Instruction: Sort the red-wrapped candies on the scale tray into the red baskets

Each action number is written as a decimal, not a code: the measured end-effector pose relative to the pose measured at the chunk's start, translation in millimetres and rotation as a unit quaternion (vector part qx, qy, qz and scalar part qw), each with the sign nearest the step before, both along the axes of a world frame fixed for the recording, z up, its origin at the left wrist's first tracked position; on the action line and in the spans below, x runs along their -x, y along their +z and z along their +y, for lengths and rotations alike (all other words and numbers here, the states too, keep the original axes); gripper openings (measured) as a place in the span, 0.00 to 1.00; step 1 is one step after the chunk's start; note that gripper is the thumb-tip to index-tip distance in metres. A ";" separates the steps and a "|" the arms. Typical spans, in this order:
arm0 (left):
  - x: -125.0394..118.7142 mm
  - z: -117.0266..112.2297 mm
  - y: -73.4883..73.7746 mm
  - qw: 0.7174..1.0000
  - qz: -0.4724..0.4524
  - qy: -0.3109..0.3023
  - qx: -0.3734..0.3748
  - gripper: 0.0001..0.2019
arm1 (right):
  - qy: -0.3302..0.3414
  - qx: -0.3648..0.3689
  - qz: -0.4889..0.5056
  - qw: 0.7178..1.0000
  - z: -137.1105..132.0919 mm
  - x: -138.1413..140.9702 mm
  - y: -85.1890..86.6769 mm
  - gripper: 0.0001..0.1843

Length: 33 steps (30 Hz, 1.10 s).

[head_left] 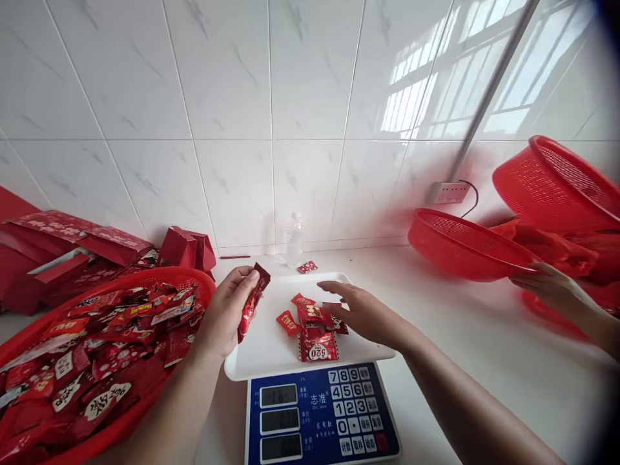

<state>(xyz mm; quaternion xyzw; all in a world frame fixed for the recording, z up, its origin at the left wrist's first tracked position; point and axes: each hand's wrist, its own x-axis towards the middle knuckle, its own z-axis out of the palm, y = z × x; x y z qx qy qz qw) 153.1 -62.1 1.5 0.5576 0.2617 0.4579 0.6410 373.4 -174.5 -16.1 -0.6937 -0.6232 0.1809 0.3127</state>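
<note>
My left hand is closed on a red candy packet, held upright over the left side of the white scale tray. Over the tray's right side, my right hand has its fingers apart, close to a small pile of red wrapped candies; whether the fingertips touch the pile I cannot tell. Below the tray is the blue panel of a digital scale, with three displays and a keypad. A large red basket full of red candy packets stands on the left.
Behind the tray stand a clear plastic bottle and a single small red packet. Red gift boxes lie at the back left. On the right, another person's hand holds a red basket, near a second basket. A socket is on the tiled wall.
</note>
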 end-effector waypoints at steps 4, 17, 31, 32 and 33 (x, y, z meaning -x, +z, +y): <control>5.3 -1.7 7.4 0.999 -0.019 -0.028 0.019 0.21 | 0.042 0.053 -0.038 0.997 -18.1 3.7 -0.1 0.38; 10.3 -7.1 -4.3 0.976 0.154 -0.082 -0.134 0.21 | 0.112 0.027 0.035 0.993 13.9 22.5 11.6 0.26; 8.3 -2.4 -7.2 0.926 0.244 0.050 -0.284 0.18 | -0.019 -0.019 0.139 0.990 27.7 18.1 26.3 0.13; 11.0 1.2 -5.7 0.931 0.230 0.060 -0.277 0.18 | -0.030 -0.015 0.139 0.990 30.1 13.8 24.5 0.14; 13.5 4.1 -4.2 0.937 0.216 0.063 -0.269 0.19 | -0.039 -0.014 0.134 0.990 31.4 10.4 22.5 0.14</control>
